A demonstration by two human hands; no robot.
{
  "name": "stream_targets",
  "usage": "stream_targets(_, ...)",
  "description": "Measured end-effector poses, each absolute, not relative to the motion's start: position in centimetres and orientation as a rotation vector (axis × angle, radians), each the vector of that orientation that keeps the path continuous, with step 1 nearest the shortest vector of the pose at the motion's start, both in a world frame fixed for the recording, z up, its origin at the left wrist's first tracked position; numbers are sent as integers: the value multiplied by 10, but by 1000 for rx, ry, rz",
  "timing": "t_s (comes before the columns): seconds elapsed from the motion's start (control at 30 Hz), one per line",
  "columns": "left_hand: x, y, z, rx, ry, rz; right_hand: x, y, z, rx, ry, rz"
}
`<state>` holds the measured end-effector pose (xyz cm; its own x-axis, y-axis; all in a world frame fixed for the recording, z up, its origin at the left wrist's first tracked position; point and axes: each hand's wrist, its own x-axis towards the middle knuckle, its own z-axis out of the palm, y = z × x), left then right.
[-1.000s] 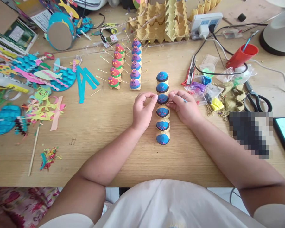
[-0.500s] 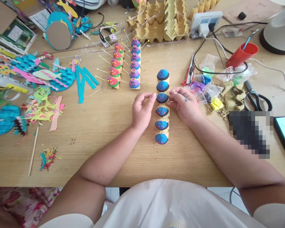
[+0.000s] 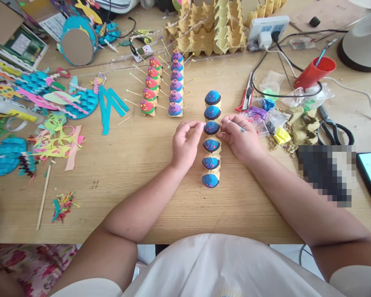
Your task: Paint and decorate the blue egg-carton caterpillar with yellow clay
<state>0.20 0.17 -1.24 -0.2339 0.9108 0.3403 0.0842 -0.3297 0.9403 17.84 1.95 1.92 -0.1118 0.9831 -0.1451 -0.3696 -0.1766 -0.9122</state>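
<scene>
- Bench [image 3: 136, 214]: carries the row and the craft supplies.
- Row [image 3: 211, 145]: six blue cups, set lengthwise on the bench, leading away from the wearer.
- Left hand [image 3: 187, 142]: thumb and fingertips close together at the left edge of the third cup [image 3: 211, 127] from the far end; cannot tell whether the grip grasps it.
- Right hand [image 3: 239, 136]: grip pinched on a tool [image 3: 242, 130], opposite side.
- Third cup: apparent step, fine detailing.
- Tool: slim, blue-ended; next move likely calls for steady support and exact tip placement.

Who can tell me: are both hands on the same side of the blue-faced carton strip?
No, the carton strip lies between the left hand and the right hand.
</scene>
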Motion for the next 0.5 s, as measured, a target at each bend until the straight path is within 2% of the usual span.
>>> stream_targets(0.5, 1, 0, -10, 1480, 1285, 1587, 177, 19, 21, -1005, -911, 1541)
